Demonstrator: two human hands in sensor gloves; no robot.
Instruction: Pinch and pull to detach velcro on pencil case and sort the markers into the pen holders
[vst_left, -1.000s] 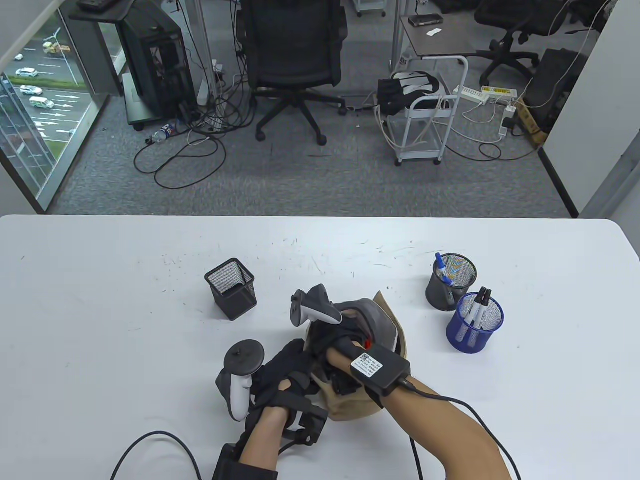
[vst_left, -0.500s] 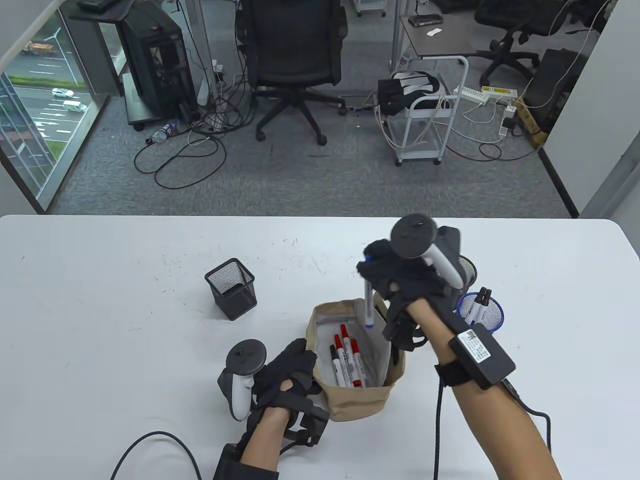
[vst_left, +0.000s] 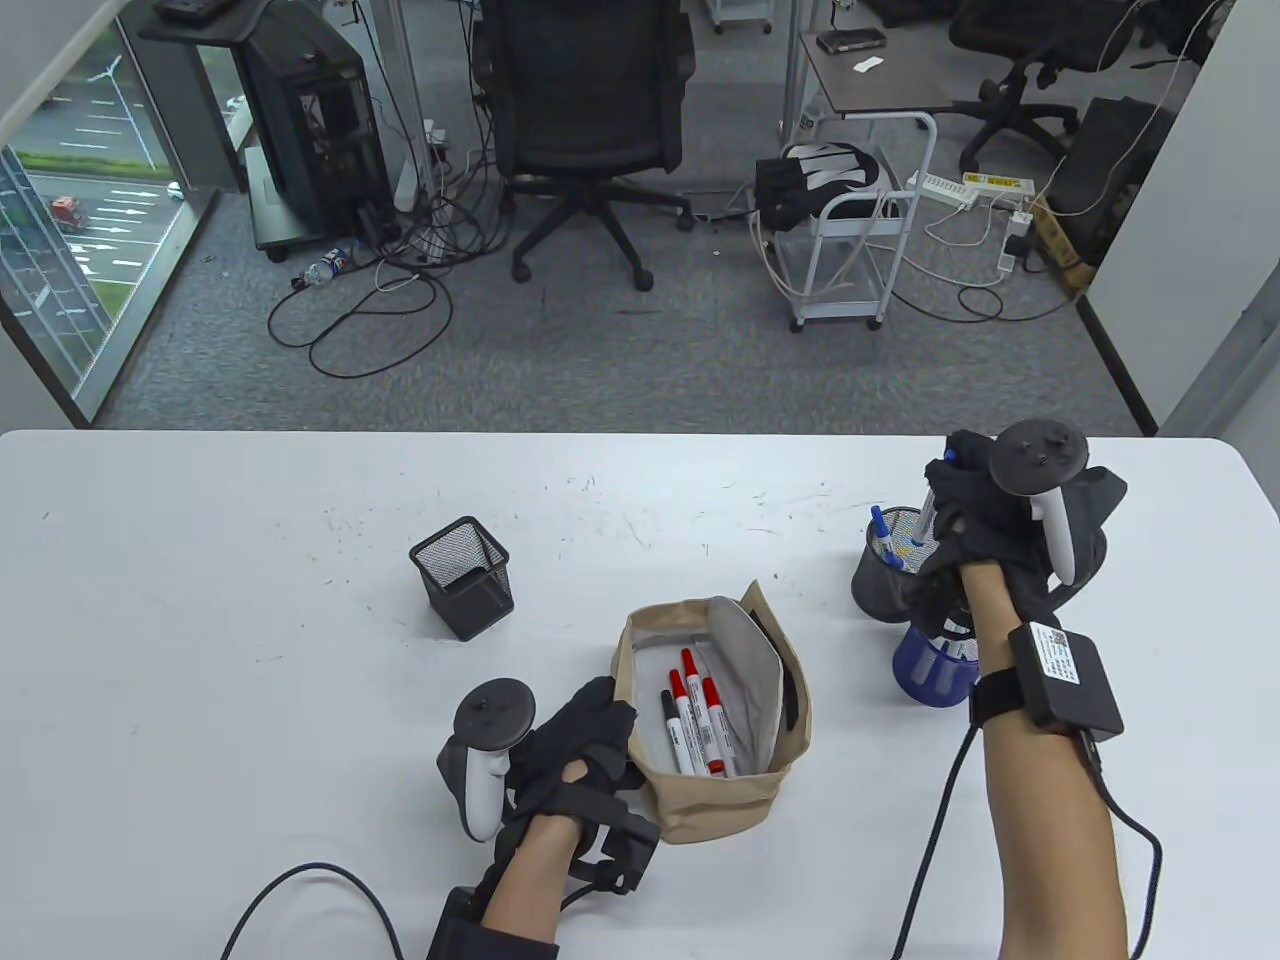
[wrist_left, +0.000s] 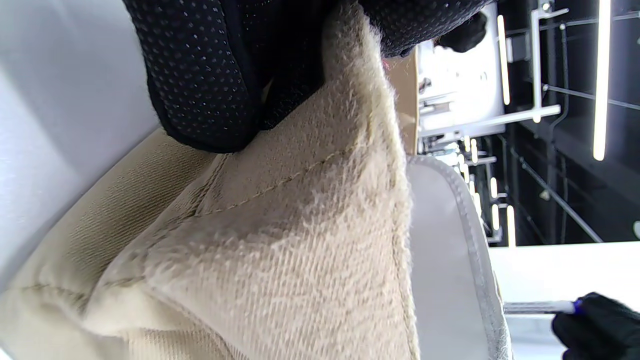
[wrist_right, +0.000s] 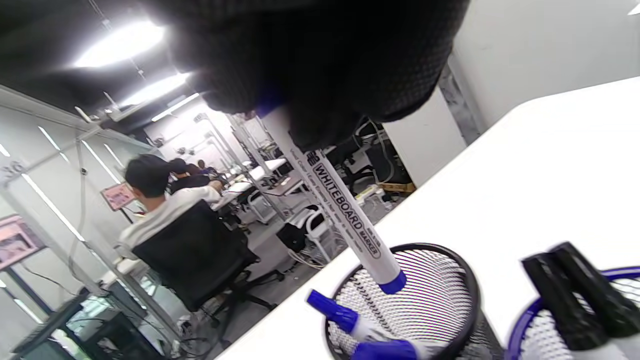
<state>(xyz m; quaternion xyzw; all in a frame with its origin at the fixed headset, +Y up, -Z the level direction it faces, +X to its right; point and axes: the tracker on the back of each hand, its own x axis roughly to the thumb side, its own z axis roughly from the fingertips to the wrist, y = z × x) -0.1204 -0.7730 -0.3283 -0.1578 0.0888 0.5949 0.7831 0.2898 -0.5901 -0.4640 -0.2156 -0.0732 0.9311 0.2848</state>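
Note:
The tan pencil case (vst_left: 715, 805) stands open at the front centre of the table; red-capped markers (vst_left: 697, 718) and one black-capped marker lie inside. My left hand (vst_left: 575, 740) grips the case's left wall, its fingers (wrist_left: 220, 85) pinching the fuzzy fabric (wrist_left: 300, 240). My right hand (vst_left: 975, 530) holds a blue whiteboard marker (wrist_right: 345, 220) upright by its top, with its lower end at the rim of the round black mesh holder (wrist_right: 440, 310). That holder (vst_left: 875, 590) has a blue marker (vst_left: 885, 530) in it. The blue mesh holder (vst_left: 935, 670), just in front, holds black markers (wrist_right: 575, 300).
A square black mesh holder (vst_left: 462, 577) stands left of the case. The table's right edge (vst_left: 1255, 500) is close to my right hand. Cables trail from both wrists over the table front. An office chair (vst_left: 585, 110) and a cart (vst_left: 850, 250) stand beyond the table.
My right hand came out of the case with a blue marker and carried it right, to the round black holder. The left hand has stayed on the case.

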